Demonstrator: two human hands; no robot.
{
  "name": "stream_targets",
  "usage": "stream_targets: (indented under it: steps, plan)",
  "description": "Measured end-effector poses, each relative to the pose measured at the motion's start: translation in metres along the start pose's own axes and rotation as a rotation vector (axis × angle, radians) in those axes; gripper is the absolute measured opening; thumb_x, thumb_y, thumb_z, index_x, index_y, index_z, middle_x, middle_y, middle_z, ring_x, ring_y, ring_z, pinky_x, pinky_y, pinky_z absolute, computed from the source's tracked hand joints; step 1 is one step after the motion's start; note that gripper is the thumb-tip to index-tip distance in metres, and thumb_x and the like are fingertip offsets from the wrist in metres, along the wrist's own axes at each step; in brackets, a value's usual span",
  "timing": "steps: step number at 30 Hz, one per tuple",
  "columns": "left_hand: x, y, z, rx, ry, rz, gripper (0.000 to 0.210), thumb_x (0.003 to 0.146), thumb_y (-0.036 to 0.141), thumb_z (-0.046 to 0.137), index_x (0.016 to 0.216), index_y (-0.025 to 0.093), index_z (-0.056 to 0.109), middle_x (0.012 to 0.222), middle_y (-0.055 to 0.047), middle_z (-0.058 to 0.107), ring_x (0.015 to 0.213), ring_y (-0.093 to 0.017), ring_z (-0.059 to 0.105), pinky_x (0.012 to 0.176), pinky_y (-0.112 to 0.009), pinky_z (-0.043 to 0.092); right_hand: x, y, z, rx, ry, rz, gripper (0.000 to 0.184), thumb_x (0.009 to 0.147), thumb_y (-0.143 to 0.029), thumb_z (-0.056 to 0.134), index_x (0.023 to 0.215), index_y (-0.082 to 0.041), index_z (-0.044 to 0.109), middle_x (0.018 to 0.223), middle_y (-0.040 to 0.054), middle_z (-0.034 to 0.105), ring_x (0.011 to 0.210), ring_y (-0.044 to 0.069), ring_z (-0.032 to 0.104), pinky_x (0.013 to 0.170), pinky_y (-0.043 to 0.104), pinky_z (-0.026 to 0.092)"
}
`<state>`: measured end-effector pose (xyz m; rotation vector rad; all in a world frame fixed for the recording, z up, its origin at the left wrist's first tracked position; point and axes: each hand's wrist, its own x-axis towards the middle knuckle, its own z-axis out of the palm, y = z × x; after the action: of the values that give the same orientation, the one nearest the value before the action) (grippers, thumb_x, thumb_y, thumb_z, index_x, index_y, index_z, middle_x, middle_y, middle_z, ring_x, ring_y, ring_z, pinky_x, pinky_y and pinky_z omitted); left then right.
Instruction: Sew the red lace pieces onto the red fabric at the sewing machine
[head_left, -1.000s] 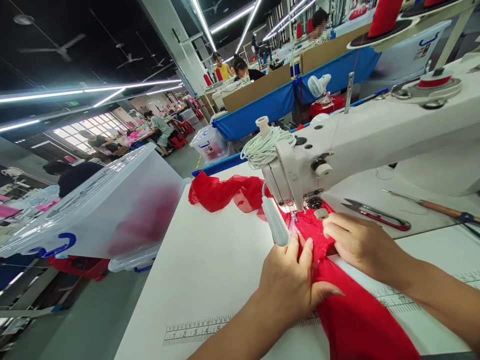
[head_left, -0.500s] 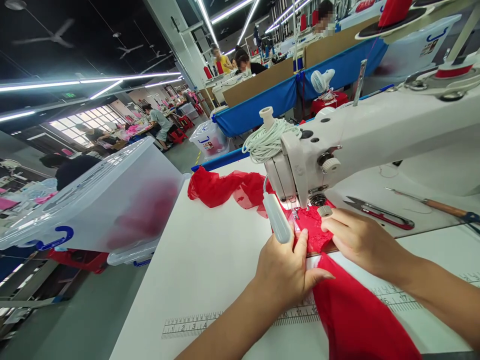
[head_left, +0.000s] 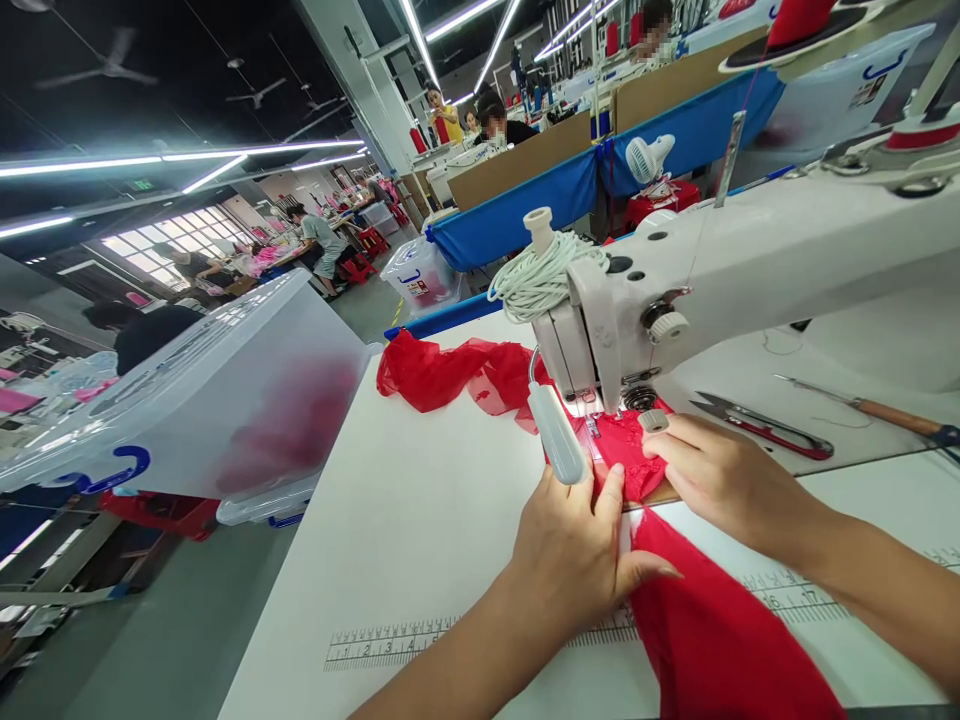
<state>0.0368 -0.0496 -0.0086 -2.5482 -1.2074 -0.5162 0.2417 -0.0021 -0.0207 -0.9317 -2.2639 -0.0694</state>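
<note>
Red lace fabric (head_left: pixel 628 462) lies under the needle area of a white sewing machine (head_left: pixel 780 260). My left hand (head_left: pixel 566 545) rests flat on the fabric's near left edge, thumb stretched out to the right, some fingertips hidden behind the lamp. At the fabric's right side, my right hand (head_left: pixel 720 480) is closed with its fingertips pinching the edge. A long plain red piece of cloth (head_left: pixel 720 620) hangs towards me between my wrists. Sheer red fabric (head_left: pixel 450 375) trails out behind the machine head. A small grey lamp (head_left: pixel 556 435) on a bent stem stands just above my left fingers.
Thread snips (head_left: pixel 765 425) and a wooden-handled awl (head_left: pixel 885 408) lie right of my right hand. A printed ruler (head_left: pixel 382 648) runs along the white table (head_left: pixel 420 500). A clear plastic bin (head_left: pixel 225 400) stands left. Several people work at machines beyond.
The camera view has shifted slightly. My hands keep nearly the same places on the red fabric, my left thumb reaching a little further right.
</note>
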Motion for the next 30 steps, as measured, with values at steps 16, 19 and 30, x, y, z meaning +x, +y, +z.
stream_targets:
  steps: [16, 19, 30]
  plan:
    - [0.011, -0.01, 0.001, -0.094, -0.079, -0.103, 0.031, 0.092, 0.021, 0.044, 0.113, 0.012, 0.065, 0.087, -0.011, 0.063, 0.076, -0.023, 0.059, 0.057, -0.031, 0.044, 0.002, 0.001, 0.004, -0.065, -0.006, -0.044, 0.017, 0.087, -0.012, 0.053, 0.101, -0.012, 0.062, 0.088, 0.0074, 0.059, 0.078, 0.02, 0.056, 0.07, 0.032, 0.044]
    - [0.011, -0.013, 0.008, -0.225, -0.022, -0.189, 0.022, 0.093, 0.019, 0.044, 0.09, 0.017, 0.065, 0.075, -0.006, 0.059, 0.063, -0.018, 0.052, 0.052, -0.028, 0.039, 0.002, -0.001, 0.001, -0.106, 0.011, -0.064, 0.02, 0.089, -0.012, 0.051, 0.105, -0.013, 0.062, 0.091, 0.0077, 0.064, 0.077, 0.019, 0.06, 0.067, 0.031, 0.043]
    - [0.026, -0.021, 0.011, -0.615, 0.018, -0.25, 0.029, 0.089, 0.006, 0.037, 0.103, 0.02, 0.059, 0.095, -0.004, 0.066, 0.087, -0.016, 0.062, 0.079, -0.028, 0.052, 0.002, -0.007, 0.006, 0.106, -0.022, 0.094, 0.03, 0.101, -0.025, 0.036, 0.092, -0.023, 0.065, 0.081, 0.0028, 0.068, 0.062, 0.012, 0.06, 0.055, 0.024, 0.041]
